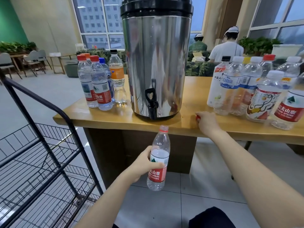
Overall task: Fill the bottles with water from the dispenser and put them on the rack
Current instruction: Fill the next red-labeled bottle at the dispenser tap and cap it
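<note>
L hand (144,163) grips uncapped bottle (158,159) below tap (152,102) — R hand (207,123) holds cap (197,117).

Left grip (143,165) curled round the bottle (160,142); right grip (207,123) outstretched, pinching a red cap (197,117).

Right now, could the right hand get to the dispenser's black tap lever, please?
Probably yes: the right hand rests on the table beside the dispenser, with only bare tabletop between it and the tap lever, though it holds a red cap.
</note>
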`<control>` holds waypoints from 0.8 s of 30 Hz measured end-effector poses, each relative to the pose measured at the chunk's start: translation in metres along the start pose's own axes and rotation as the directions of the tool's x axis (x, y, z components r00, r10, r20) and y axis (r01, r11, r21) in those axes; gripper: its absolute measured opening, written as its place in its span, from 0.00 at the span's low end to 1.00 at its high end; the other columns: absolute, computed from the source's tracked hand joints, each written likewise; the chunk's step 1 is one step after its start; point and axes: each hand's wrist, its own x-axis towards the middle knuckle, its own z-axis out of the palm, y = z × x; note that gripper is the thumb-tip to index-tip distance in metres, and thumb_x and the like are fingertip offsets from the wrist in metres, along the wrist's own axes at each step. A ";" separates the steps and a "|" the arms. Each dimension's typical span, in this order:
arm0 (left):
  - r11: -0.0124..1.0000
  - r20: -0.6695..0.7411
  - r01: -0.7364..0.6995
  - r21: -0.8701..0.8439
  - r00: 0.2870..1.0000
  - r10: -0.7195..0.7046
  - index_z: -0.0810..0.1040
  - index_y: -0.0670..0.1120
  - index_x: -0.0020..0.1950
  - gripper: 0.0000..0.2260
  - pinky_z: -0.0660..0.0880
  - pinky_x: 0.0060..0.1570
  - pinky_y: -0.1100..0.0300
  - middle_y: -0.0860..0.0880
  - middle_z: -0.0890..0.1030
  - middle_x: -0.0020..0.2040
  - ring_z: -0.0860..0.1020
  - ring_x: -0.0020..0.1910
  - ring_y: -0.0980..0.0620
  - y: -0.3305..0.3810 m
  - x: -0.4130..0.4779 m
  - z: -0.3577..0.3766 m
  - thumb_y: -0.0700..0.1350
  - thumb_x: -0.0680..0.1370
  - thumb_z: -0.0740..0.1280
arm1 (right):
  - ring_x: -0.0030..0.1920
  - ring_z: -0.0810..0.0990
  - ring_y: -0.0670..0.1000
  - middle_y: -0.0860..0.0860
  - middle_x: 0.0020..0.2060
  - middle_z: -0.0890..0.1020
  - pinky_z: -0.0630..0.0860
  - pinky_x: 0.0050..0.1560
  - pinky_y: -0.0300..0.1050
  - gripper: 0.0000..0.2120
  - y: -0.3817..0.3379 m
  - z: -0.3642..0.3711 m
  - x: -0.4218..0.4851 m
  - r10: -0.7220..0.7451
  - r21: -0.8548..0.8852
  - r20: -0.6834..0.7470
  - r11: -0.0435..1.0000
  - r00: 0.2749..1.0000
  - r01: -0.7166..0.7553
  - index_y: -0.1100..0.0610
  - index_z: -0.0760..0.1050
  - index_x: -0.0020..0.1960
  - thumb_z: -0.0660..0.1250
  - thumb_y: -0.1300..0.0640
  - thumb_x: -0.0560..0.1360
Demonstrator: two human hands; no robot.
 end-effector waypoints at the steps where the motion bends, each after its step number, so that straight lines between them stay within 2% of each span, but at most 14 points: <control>1: 1.000 -0.031 -0.011 -0.005 0.999 0.011 0.71 0.53 0.66 0.28 0.78 0.53 0.58 0.52 0.80 0.58 0.79 0.57 0.52 -0.001 0.001 -0.001 0.44 0.70 0.78 | 0.65 0.70 0.61 0.58 0.63 0.76 0.69 0.65 0.54 0.16 -0.001 0.002 0.001 0.007 0.005 -0.012 1.000 1.000 -0.007 0.59 0.73 0.67 0.56 0.63 0.82; 4: 0.999 -0.088 -0.039 -0.011 0.995 0.038 0.70 0.52 0.65 0.27 0.77 0.51 0.60 0.51 0.78 0.58 0.78 0.57 0.52 -0.003 0.002 -0.004 0.41 0.70 0.77 | 0.70 0.66 0.60 0.57 0.70 0.71 0.63 0.70 0.53 0.18 -0.014 -0.002 -0.003 -0.037 -0.026 -0.107 0.999 0.994 0.034 0.59 0.69 0.71 0.59 0.62 0.81; 7: 0.998 -0.125 -0.064 -0.004 0.990 0.063 0.70 0.51 0.64 0.27 0.77 0.52 0.58 0.52 0.78 0.57 0.78 0.57 0.52 -0.002 0.006 -0.007 0.40 0.70 0.77 | 0.67 0.68 0.57 0.55 0.65 0.75 0.66 0.66 0.51 0.17 -0.041 -0.015 -0.010 -0.165 0.103 -0.240 0.976 0.957 0.194 0.57 0.71 0.70 0.59 0.62 0.81; 10: 0.997 -0.169 -0.078 0.000 0.983 0.077 0.69 0.51 0.64 0.28 0.76 0.51 0.59 0.53 0.77 0.57 0.77 0.57 0.53 0.004 0.010 -0.009 0.41 0.69 0.78 | 0.59 0.72 0.55 0.52 0.58 0.81 0.68 0.54 0.44 0.14 -0.078 -0.031 -0.018 -0.351 0.207 -0.326 0.880 0.878 0.428 0.56 0.76 0.65 0.59 0.59 0.82; 12: 0.997 -0.208 -0.074 -0.009 0.976 0.071 0.69 0.51 0.64 0.28 0.76 0.50 0.59 0.53 0.78 0.58 0.77 0.57 0.53 0.009 0.013 -0.010 0.41 0.69 0.78 | 0.56 0.73 0.51 0.50 0.56 0.82 0.66 0.53 0.39 0.13 -0.104 -0.042 -0.028 -0.445 0.255 -0.380 0.792 0.811 0.554 0.57 0.77 0.63 0.59 0.58 0.82; 14: 0.997 -0.225 -0.077 -0.016 0.972 0.072 0.70 0.51 0.64 0.29 0.75 0.50 0.59 0.52 0.78 0.58 0.77 0.57 0.53 0.012 0.016 -0.011 0.41 0.68 0.79 | 0.53 0.71 0.46 0.48 0.55 0.81 0.67 0.52 0.39 0.14 -0.124 -0.048 -0.037 -0.508 0.267 -0.398 0.733 0.764 0.626 0.56 0.75 0.65 0.59 0.56 0.82; 17: 0.997 -0.235 -0.078 0.003 0.969 0.076 0.69 0.51 0.64 0.30 0.76 0.50 0.60 0.52 0.78 0.58 0.77 0.56 0.52 0.014 0.018 -0.012 0.42 0.67 0.79 | 0.49 0.68 0.44 0.50 0.52 0.81 0.71 0.49 0.44 0.13 -0.137 -0.051 -0.040 -0.518 0.262 -0.391 0.730 0.761 0.631 0.55 0.76 0.64 0.59 0.55 0.82; 20: 0.997 -0.248 -0.070 0.014 0.966 0.071 0.69 0.50 0.65 0.30 0.76 0.52 0.58 0.52 0.78 0.58 0.77 0.57 0.52 0.013 0.019 -0.012 0.42 0.67 0.80 | 0.49 0.67 0.45 0.51 0.51 0.82 0.70 0.47 0.45 0.15 -0.139 -0.052 -0.041 -0.518 0.203 -0.403 0.753 0.754 0.626 0.53 0.76 0.66 0.61 0.55 0.81; 24: 0.997 -0.270 -0.071 0.035 0.960 0.077 0.70 0.50 0.64 0.30 0.75 0.47 0.62 0.53 0.77 0.57 0.77 0.56 0.52 0.015 0.021 -0.010 0.42 0.67 0.80 | 0.52 0.74 0.50 0.50 0.51 0.83 0.68 0.43 0.44 0.13 -0.145 -0.057 -0.040 -0.509 0.146 -0.409 0.783 0.757 0.605 0.51 0.78 0.63 0.62 0.53 0.80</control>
